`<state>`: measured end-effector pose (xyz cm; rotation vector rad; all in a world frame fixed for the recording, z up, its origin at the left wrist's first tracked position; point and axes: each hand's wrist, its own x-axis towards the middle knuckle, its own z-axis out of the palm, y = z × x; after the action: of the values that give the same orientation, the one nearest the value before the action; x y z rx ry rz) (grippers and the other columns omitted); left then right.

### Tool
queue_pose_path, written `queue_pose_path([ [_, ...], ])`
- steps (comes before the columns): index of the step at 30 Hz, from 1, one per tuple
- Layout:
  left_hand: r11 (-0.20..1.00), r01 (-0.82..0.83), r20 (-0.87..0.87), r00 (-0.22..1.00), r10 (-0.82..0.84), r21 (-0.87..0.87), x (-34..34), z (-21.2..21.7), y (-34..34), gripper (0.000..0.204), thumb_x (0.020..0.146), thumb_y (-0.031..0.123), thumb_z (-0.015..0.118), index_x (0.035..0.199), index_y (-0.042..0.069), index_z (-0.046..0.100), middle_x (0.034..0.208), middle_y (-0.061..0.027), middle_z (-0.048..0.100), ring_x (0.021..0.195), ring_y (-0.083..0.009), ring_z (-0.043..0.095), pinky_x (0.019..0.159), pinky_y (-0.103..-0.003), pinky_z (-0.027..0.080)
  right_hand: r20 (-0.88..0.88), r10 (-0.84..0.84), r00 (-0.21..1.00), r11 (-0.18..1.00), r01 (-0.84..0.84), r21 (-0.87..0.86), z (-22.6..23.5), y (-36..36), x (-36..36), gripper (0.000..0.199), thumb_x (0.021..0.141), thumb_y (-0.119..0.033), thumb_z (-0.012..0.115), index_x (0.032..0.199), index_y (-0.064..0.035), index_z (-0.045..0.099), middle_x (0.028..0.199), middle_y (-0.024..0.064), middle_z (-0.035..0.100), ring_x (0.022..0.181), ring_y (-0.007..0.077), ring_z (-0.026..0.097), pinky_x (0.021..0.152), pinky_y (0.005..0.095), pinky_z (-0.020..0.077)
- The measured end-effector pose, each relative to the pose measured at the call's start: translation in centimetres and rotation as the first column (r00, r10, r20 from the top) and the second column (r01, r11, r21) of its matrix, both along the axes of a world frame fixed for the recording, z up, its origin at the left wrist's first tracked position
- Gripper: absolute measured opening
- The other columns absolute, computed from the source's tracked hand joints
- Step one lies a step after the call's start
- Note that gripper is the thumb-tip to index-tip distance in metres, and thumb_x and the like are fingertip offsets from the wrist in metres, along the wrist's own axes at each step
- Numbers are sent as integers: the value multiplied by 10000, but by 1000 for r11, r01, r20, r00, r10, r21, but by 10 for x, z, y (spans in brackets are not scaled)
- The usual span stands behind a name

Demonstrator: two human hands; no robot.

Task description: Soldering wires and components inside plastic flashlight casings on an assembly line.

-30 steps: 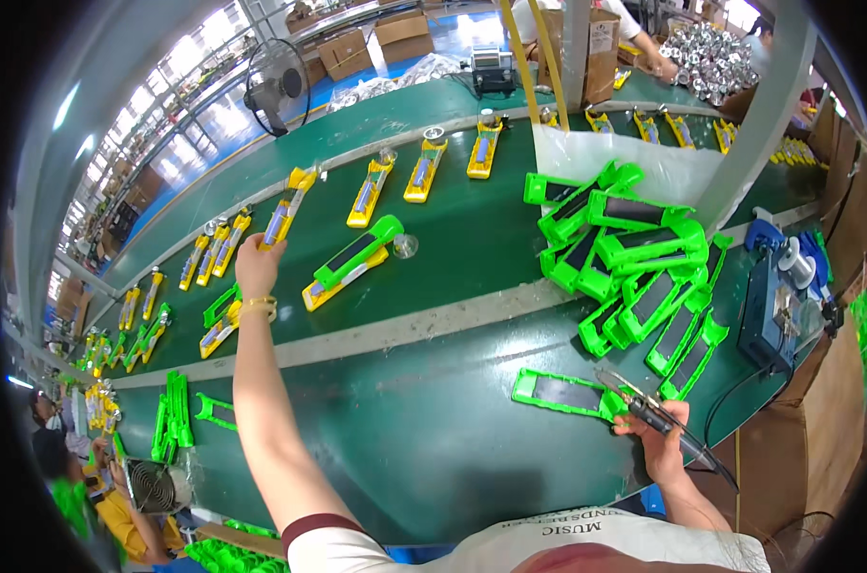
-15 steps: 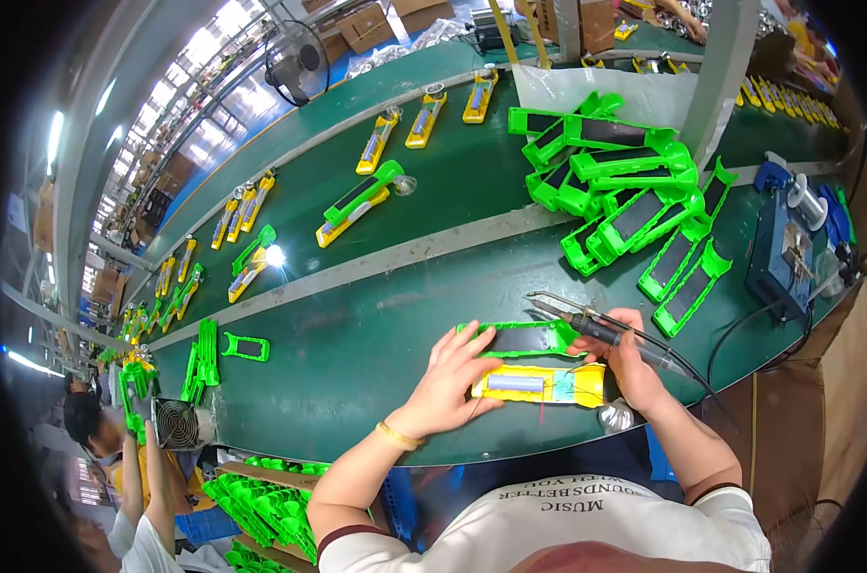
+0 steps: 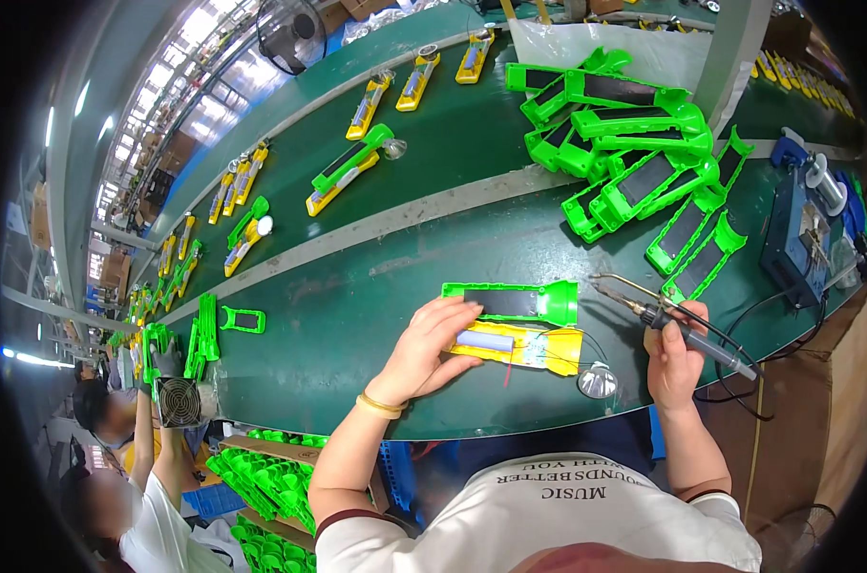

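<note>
My right hand [image 3: 677,358] is closed around a soldering iron [image 3: 658,317] with a thin metal tube alongside; its tip points left, above the table. My left hand [image 3: 426,349] grips the left end of a yellow flashlight casing [image 3: 560,351], its thumb along the near edge and its fingers reaching over the far one. Inside that casing lie a pale violet cylindrical battery [image 3: 486,341] and thin wires. A round silver reflector [image 3: 598,382] hangs off its right end by wires. Touching my fingertips, a green casing [image 3: 558,303] with a dark panel lies just beyond.
Green casings [image 3: 634,181] are piled at the back right. A blue soldering station [image 3: 787,234] and a solder spool [image 3: 825,186] stand at the right edge. Yellow casings [image 3: 417,84] line the far strip. Left, a co-worker handles green parts beside a small fan [image 3: 179,401].
My right hand has drawn the soldering iron right, away from the casings. The reflector now faces up. My left hand still grips the yellow casing, and the whole view has shifted slightly.
</note>
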<state>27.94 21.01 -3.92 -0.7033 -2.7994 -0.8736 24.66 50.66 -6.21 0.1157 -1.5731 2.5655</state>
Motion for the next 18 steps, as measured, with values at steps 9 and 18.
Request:
queue_pose_path([
  [9,998,13,-3,1000,-13,-58,-2,-7,-6,572,690,248,677,1169,20,462,1194,-159,454,1133,-344,404,952,-417,330,149,20,989,993,-2,-121,-3,5,7,242,863,-167,482,1064,-52,414,760,-18,399,503,50,292,461,209,238],
  [18,961,-87,-367,930,-17,-263,11,-5,24,375,652,149,680,1009,60,605,1097,-71,563,981,-211,512,771,-332,414,-51,103,993,993,-105,-53,-13,7,6,274,856,-259,499,1001,-54,389,729,61,451,578,119,435,536,241,375],
])
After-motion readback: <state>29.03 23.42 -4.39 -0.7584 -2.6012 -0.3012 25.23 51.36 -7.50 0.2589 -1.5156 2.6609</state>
